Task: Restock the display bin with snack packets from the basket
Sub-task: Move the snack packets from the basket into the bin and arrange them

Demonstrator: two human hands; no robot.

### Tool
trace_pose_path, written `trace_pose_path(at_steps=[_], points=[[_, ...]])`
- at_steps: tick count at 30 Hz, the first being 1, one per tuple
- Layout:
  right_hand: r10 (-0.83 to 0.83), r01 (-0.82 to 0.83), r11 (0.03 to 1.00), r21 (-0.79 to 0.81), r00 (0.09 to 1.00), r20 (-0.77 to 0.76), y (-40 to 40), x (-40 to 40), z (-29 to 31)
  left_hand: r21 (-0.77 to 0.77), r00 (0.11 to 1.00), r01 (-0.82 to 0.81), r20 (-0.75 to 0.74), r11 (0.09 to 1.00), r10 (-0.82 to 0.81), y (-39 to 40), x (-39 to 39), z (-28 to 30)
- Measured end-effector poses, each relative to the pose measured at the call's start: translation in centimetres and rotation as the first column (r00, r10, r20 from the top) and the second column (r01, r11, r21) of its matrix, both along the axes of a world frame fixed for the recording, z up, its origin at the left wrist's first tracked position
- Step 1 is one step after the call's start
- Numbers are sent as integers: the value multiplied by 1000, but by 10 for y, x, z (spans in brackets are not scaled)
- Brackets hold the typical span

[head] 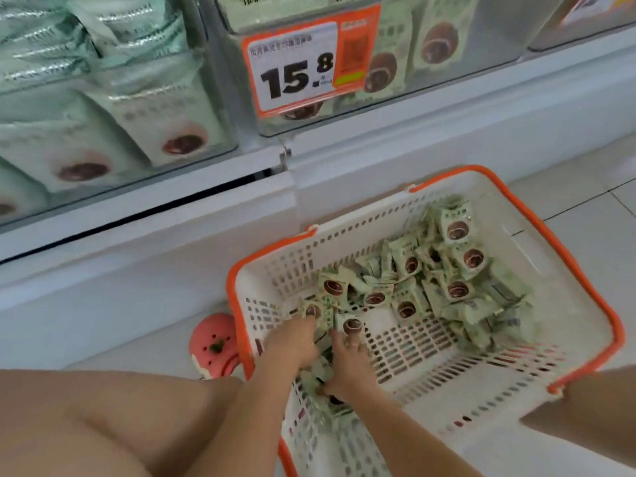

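A: Position check. Where are the hands?

B: Both down inside the basket (585, 294), lower centre of frame. Left hand (292, 346) and right hand (347, 366) sit side by side, nearly touching, at the near-left corner of the basket floor.

A: Holding anything?

B: Looks so. Fingers of both curl into a clump of snack packets (406, 297); one packet stands up at the right hand's fingertips, others bunch under the left. How many each has, can't tell; blurred there.

A: The rest of the stock?

B: Loose heap running from the hands toward the basket's far-right corner, upper right of the hands. Packets lie every which way, no common long axis. Bare perforated floor shows to the right of the hands, at the near side.

A: And the display bin?

B: Display bin (447, 77) with the orange price tag (306, 63) sits at top centre of frame, above the basket and well apart from it, straight up-frame from the hands. A second bin (103, 132) of larger green packs fills the upper left.

A: So the move?

B: My read: lift the load up and forward, out over the basket's far rim. Both hands about equally near; left is marginally closer to the tag.

A: Risk?

B: Slippery small packets, likely to spill from a two-handed scoop.
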State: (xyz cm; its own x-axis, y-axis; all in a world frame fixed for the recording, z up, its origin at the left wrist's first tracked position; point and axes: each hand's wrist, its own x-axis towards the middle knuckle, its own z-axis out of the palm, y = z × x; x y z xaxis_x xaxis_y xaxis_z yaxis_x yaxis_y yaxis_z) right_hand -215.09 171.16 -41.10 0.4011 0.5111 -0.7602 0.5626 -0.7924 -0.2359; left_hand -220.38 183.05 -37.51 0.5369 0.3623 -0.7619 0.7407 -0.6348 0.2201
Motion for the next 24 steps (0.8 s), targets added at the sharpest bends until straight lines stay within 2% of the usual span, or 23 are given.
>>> trace_pose_path(at_steps=[2, 5, 8, 10, 12, 14, 16, 18, 21, 22, 24], points=[[-1, -1, 995, 104, 1000, 12, 2, -6, -2, -16, 999, -4, -46, 1000, 3, -2, 0, -8], [-105, 133, 959, 250, 987, -121, 4, -11, 0, -66, 994, -2, -105, 998, -5, -10, -2, -14], [-171, 210, 930, 301, 974, -151, 0, -9, 4, -94, 995, -40, -98, 995, 31, -12, -3, -12], [-288, 335, 894, 296, 938, -191, -7, -3, 7, -129, 993, -91, -91, 987, 80, -10, -4, -10], [-465, 532, 804, 267, 841, -276, -16, 8, 14, -158, 989, -113, -109, 981, 97, -7, -1, -2], [-639, 763, 620, 182, 626, -446, -27, 21, 28, -192, 989, -119, -112, 974, 98, -6, 5, 12], [-682, 900, 428, 83, 382, -623, -39, 33, 47, -246, 990, -135, -74, 960, 120, -10, 13, 32], [-627, 946, 322, 37, 242, -741, -51, 42, 68, -312, 989, -145, -19, 939, 147, -14, 21, 50], [-537, 976, 217, 28, 143, -831, -63, 52, 96, -360, 979, -112, 118, 926, 164, -23, 35, 82], [-524, 979, 197, 45, 144, -840, -65, 54, 105, -330, 975, -69, 176, 941, 133, -25, 40, 94], [-504, 968, 210, 136, 226, -834, -66, 58, 124, -218, 955, 53, 296, 975, 14, -29, 46, 119]])
